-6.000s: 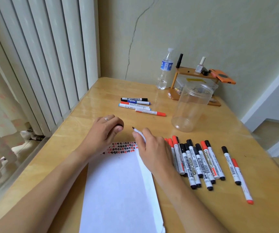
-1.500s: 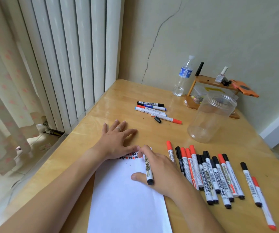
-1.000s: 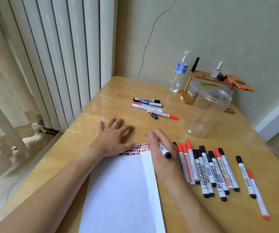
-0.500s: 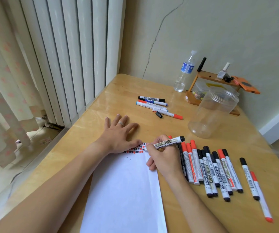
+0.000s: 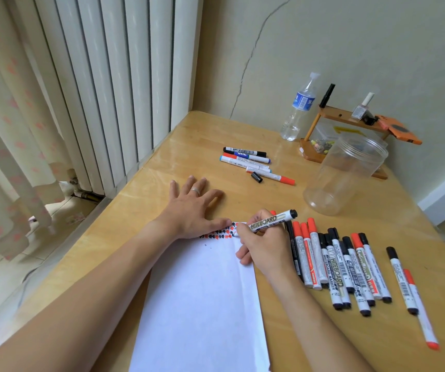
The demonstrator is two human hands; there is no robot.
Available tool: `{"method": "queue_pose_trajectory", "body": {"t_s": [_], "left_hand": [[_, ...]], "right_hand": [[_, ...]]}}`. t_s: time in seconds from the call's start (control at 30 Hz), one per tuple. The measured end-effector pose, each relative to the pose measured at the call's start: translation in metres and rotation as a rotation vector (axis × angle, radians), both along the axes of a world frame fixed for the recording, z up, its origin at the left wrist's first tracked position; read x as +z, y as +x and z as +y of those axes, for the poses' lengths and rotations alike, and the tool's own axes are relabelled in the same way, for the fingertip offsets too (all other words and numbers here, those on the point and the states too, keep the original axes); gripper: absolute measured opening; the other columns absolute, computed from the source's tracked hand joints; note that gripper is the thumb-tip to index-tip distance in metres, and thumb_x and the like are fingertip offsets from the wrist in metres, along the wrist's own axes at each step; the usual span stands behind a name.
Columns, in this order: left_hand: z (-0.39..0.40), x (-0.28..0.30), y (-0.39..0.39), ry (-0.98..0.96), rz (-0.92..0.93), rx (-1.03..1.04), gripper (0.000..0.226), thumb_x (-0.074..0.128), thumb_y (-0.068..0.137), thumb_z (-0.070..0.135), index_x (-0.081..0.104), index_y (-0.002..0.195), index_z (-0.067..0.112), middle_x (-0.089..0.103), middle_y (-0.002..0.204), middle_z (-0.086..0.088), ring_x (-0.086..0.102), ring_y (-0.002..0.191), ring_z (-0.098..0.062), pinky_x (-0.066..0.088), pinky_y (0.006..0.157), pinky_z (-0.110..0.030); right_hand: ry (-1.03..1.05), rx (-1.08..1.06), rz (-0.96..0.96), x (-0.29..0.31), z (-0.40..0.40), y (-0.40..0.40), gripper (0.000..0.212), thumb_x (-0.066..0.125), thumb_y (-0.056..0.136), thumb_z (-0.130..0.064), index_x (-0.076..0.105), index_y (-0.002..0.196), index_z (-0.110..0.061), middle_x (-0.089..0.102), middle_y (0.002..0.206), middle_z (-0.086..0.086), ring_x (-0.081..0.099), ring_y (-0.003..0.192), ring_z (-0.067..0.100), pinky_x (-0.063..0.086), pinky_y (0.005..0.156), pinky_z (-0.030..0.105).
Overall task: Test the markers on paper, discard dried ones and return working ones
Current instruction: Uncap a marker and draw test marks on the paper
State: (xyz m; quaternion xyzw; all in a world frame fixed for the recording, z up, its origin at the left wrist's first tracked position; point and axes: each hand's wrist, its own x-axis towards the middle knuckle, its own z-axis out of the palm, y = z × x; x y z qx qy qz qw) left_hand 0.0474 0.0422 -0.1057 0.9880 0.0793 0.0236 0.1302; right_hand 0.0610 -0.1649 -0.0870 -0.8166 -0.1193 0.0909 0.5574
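Observation:
My right hand [image 5: 265, 247] grips a black-ended whiteboard marker [image 5: 272, 220] with its tip down on the top edge of the white paper [image 5: 202, 304], among red and black test marks [image 5: 220, 233]. My left hand [image 5: 192, 209] lies flat with spread fingers, its thumb pressing the paper's top corner. A loose black cap [image 5: 257, 177] lies beyond the hands. A row of several red- and black-capped markers [image 5: 334, 267] lies right of the paper. Two more markers [image 5: 412, 294] lie further right.
Several markers [image 5: 248, 159] lie grouped at the table's middle back. An open clear plastic jar [image 5: 346, 173] stands at the right. Behind it are a water bottle [image 5: 298, 110] and a small wooden shelf [image 5: 347, 122]. A radiator [image 5: 103, 84] runs along the table's left edge.
My right hand turned the uncapped marker from lying across the paper to tip-down at the paper's top edge. The left hand stayed flat on the paper corner.

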Motion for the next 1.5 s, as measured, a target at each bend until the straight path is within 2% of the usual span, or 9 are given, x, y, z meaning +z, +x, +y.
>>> {"method": "queue_pose_trajectory", "body": {"t_s": [0.17, 0.33, 0.47, 0.67, 1.0, 1.2, 1.5], "left_hand": [[0.0004, 0.0014, -0.0011, -0.003, -0.007, -0.003, 0.104, 0.018, 0.062, 0.099, 0.028, 0.151, 0.048, 0.015, 0.169, -0.006, -0.002, 0.157, -0.030, -0.004, 0.120, -0.065], [0.0000, 0.0011, -0.0008, -0.001, -0.008, -0.002, 0.105, 0.018, 0.060, 0.099, 0.029, 0.151, 0.048, 0.016, 0.169, -0.006, -0.001, 0.157, -0.030, -0.003, 0.120, -0.065], [0.0003, 0.0000, -0.0003, -0.009, -0.012, 0.001, 0.104, 0.019, 0.060, 0.100, 0.030, 0.150, 0.049, 0.017, 0.168, -0.006, -0.001, 0.157, -0.030, -0.003, 0.120, -0.065], [0.0005, 0.0001, -0.0002, -0.009, -0.016, 0.001, 0.102, 0.020, 0.061, 0.099, 0.030, 0.150, 0.049, 0.017, 0.168, -0.006, 0.000, 0.157, -0.030, -0.004, 0.120, -0.065], [-0.0001, 0.0002, -0.0003, -0.014, -0.017, 0.002, 0.103, 0.020, 0.061, 0.099, 0.030, 0.150, 0.048, 0.017, 0.168, -0.006, -0.001, 0.157, -0.030, -0.004, 0.120, -0.064], [0.0000, -0.0003, -0.0007, -0.007, -0.023, -0.001, 0.103, 0.020, 0.061, 0.100, 0.030, 0.150, 0.048, 0.017, 0.168, -0.006, 0.000, 0.157, -0.030, -0.003, 0.120, -0.065], [0.0000, 0.0018, -0.0028, -0.034, -0.017, 0.000, 0.103, 0.022, 0.059, 0.100, 0.032, 0.148, 0.049, 0.016, 0.168, -0.006, -0.002, 0.157, -0.029, -0.005, 0.120, -0.063]], "right_hand": [[0.012, -0.016, 0.017, 0.0006, 0.0009, 0.0012, 0.019, 0.070, 0.089, -0.018, 0.052, 0.086, -0.012, 0.065, 0.051, 0.014, 0.068, 0.048, 0.037, 0.052, 0.050, 0.035], [0.006, 0.018, -0.005, -0.0016, -0.0004, 0.0016, 0.020, 0.070, 0.087, -0.019, 0.051, 0.080, -0.018, 0.063, 0.050, 0.008, 0.069, 0.051, 0.040, 0.051, 0.049, 0.035], [0.012, -0.008, 0.006, 0.0000, -0.0007, 0.0013, 0.019, 0.070, 0.088, -0.016, 0.051, 0.084, -0.012, 0.062, 0.048, 0.007, 0.069, 0.051, 0.041, 0.050, 0.048, 0.033], [0.028, -0.021, -0.009, 0.0001, 0.0008, 0.0002, 0.017, 0.068, 0.089, -0.015, 0.052, 0.085, -0.013, 0.064, 0.049, 0.013, 0.068, 0.048, 0.038, 0.049, 0.047, 0.032], [0.011, -0.003, 0.006, 0.0001, -0.0005, 0.0015, 0.019, 0.069, 0.088, -0.016, 0.052, 0.083, -0.015, 0.062, 0.049, 0.009, 0.068, 0.049, 0.040, 0.048, 0.047, 0.032], [0.036, -0.013, 0.000, 0.0022, -0.0001, -0.0005, 0.017, 0.067, 0.092, -0.013, 0.051, 0.088, -0.010, 0.064, 0.050, 0.014, 0.066, 0.046, 0.036, 0.048, 0.046, 0.031], [0.002, 0.014, 0.013, 0.0015, -0.0014, 0.0022, 0.020, 0.069, 0.088, -0.016, 0.050, 0.083, -0.014, 0.060, 0.047, 0.007, 0.068, 0.050, 0.041, 0.048, 0.047, 0.032]]}}
